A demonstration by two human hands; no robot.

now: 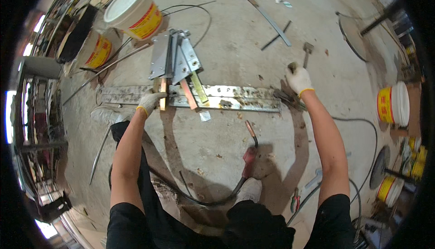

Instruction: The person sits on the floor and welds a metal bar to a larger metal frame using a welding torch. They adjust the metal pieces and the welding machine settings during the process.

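My left hand, in a white knit glove, closes at the lower end of a stack of flat metal pieces. Its fingers are on a narrow yellowish bar there. The grey metal plates fan out above, with a copper-coloured bar and a greenish bar below them. Under these lie long, stained metal strips. Out to the right, my gloved right hand is closed round the handle of a hammer, its head pointing away from me. A dark clamp sits at the strips' right end.
A welding torch with a black cable lies by my shoe. Pliers rest at lower right. White buckets stand at upper left, another bucket at right. A plate with a long bar lies far off.
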